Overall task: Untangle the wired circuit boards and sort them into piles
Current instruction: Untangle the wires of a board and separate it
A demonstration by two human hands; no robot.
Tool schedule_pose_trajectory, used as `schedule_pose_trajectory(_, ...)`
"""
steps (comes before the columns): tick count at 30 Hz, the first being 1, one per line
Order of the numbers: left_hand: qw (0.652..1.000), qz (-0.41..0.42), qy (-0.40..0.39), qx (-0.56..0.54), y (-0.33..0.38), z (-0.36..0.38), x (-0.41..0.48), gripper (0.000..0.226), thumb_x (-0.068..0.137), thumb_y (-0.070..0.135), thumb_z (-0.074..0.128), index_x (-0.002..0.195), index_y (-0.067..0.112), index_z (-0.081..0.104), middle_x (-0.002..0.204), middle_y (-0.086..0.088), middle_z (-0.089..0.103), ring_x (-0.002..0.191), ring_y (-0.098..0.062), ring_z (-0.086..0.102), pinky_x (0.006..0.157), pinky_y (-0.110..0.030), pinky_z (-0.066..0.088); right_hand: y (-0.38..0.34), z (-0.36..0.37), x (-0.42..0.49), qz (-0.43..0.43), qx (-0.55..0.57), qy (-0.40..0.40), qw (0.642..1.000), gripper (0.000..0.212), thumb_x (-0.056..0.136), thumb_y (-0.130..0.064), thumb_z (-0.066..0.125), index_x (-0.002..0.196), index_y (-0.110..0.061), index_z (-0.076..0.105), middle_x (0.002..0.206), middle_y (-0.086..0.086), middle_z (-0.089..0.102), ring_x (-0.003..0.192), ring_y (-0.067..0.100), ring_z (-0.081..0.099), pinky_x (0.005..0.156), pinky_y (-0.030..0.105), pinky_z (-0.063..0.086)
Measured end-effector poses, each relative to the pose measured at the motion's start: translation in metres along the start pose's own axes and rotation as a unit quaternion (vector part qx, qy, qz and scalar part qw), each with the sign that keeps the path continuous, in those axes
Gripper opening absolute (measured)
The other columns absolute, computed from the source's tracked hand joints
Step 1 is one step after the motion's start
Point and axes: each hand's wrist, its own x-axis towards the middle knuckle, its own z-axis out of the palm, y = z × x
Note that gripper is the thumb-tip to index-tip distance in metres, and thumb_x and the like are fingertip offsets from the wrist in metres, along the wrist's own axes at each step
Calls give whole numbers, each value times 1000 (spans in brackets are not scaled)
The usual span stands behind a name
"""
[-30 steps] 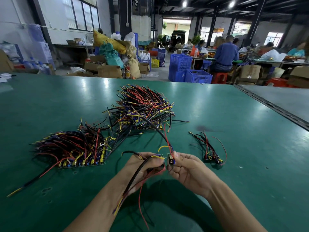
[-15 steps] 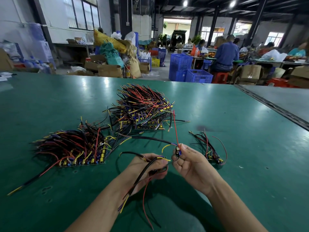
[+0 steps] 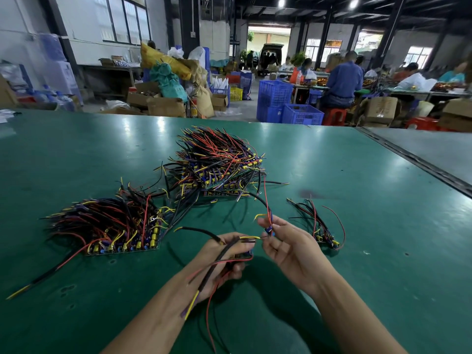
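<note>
At a green work table in a factory hall, a person's two bare hands meet low in the middle of the frame over wired circuit boards. The left hand has its fingers curled round a wired board, gripping it so that its black, red and yellow-tipped leads trail back across the wrist toward the bottom edge. Just to its right, the right hand pinches a small board between thumb and fingertips, held above the table; a red wire and a black one arc up from it toward the central heap, a tangled mound of boards and wires lying in the middle of the frame. A left pile sits at centre left with its boards lined up along the near edge and the wires fanned away, its right side touching stray leads from the heap. A small pile of a few boards lies apart at centre right, just beyond the right hand. Behind the table, in the upper half, stand blue crates, cardboard boxes and a seated worker in blue at another bench
</note>
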Motion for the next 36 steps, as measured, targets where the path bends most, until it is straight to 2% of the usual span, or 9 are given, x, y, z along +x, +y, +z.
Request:
schedule_pose_trajectory(4, 1000, -3, 1, -10, -3, 1, 1, 40, 65, 32, 75, 92, 7, 60, 56, 4, 50, 39, -7, 39, 37, -18, 30, -1, 1, 2, 22, 49, 29, 998, 17, 91, 3, 42, 92, -2, 58, 76, 7, 63, 58, 14, 59, 58, 22, 56)
schedule_pose_trajectory(11, 994, -71, 50, -66, 1, -1, 5, 40, 62, 42, 72, 72, 4, 67, 53, -3, 49, 35, -10, 36, 34, -18, 26, -4, -5, 2, 32, 90, 26, 995, 9, 75, 0, 52, 78, -8, 50, 69, 3, 58, 63, 18, 61, 57, 25, 56)
schedule_pose_trajectory(17, 989, -37, 104, -102, 6, -5, 4, 41, 82, 41, 61, 59, 6, 58, 50, -3, 42, 34, -12, 35, 35, -19, 25, -13, -7, 1, 16, 83, 43, 995, 33, 82, 9, 38, 110, 1, 54, 63, 1, 48, 67, 17, 46, 58, 26, 57)
schedule_pose_trajectory(21, 988, -25, 128, -85, 8, -5, 3, 46, 89, 43, 56, 56, 10, 53, 49, -2, 37, 34, -13, 33, 38, -18, 24, -18, -10, -2, 20, 52, 5, 998, 71, 52, 17, 36, 119, 5, 57, 67, 7, 49, 55, 15, 51, 54, 25, 51)
schedule_pose_trajectory(26, 985, -22, 146, -90, 10, -6, 2, 47, 89, 43, 56, 56, 11, 51, 47, -1, 36, 34, -13, 32, 41, -21, 24, -22, -19, -7, 98, -85, -53, 990, 55, 70, 15, 40, 112, -3, 70, 94, 16, 69, 62, 16, 58, 63, 33, 47)
schedule_pose_trajectory(29, 983, -11, 149, -105, 11, -6, 1, 48, 90, 43, 54, 55, 11, 51, 47, 0, 36, 34, -13, 31, 40, -21, 24, -22, -22, -11, 90, -191, -101, 972, 53, 66, 9, 62, 116, -8, 69, 90, 9, 69, 70, 13, 62, 65, 29, 49)
schedule_pose_trajectory(32, 981, 6, 141, -130, 13, -7, 0, 47, 90, 42, 54, 54, 11, 52, 47, 0, 35, 35, -13, 31, 38, -22, 25, -17, -22, -11, 46, -433, -86, 896, 64, 61, 2, 82, 120, -14, 65, 79, -3, 65, 70, 8, 60, 69, 20, 48)
schedule_pose_trajectory(35, 982, 17, 132, -135, 13, -8, -1, 48, 90, 43, 54, 53, 12, 53, 48, 0, 35, 35, -13, 32, 38, -22, 25, -11, -20, -7, -16, -694, -30, 719, 47, 71, -14, 84, 113, -23, 66, 60, -11, 53, 55, -1, 49, 60, 13, 39)
schedule_pose_trajectory(36, 982, 17, 132, -132, 12, -8, -1, 49, 91, 43, 54, 54, 11, 53, 48, 0, 35, 35, -13, 32, 38, -22, 25, -8, -19, -6, -36, -727, -20, 685, 39, 74, -18, 81, 108, -28, 66, 57, -11, 51, 51, -3, 46, 58, 11, 37)
